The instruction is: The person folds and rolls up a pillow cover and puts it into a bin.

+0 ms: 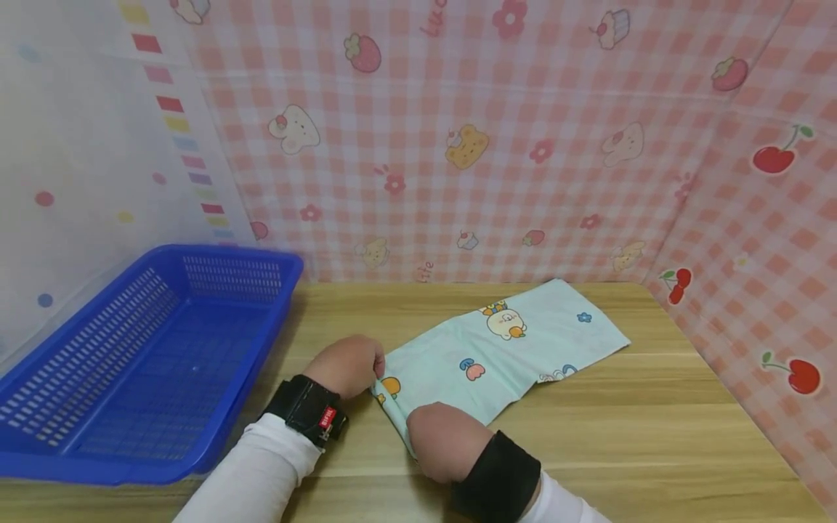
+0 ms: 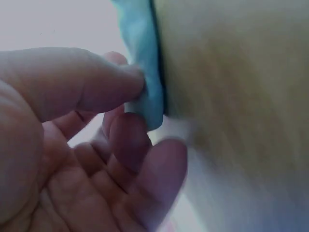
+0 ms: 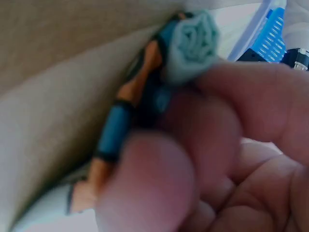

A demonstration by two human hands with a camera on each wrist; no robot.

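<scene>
Pairs matt fabric with smooth plastic
Shows soft, matt, creased textile in the mint cloth — with lightly wrinkled fabric in the gingham backdrop; shows smooth, faintly glossy plastic in the blue basket, wood-look grain with slight sheen on the tabletop — and matt black wrist straps.

Mint printed cloth: near corner hidden behind the right hand from the head; rolled edge blurred at the right wrist.
Right hand: fingertips hidden from the head, blurred beside the cloth at its wrist.
Left hand: fingers mostly hidden from the head, at the cloth's left end.
Blue basket, left of the cloth: cut off by the head view's left edge.
Wristband tag, left of the cloth: lettering too small to read.
White sleeves, below the cloth: cut off.
</scene>
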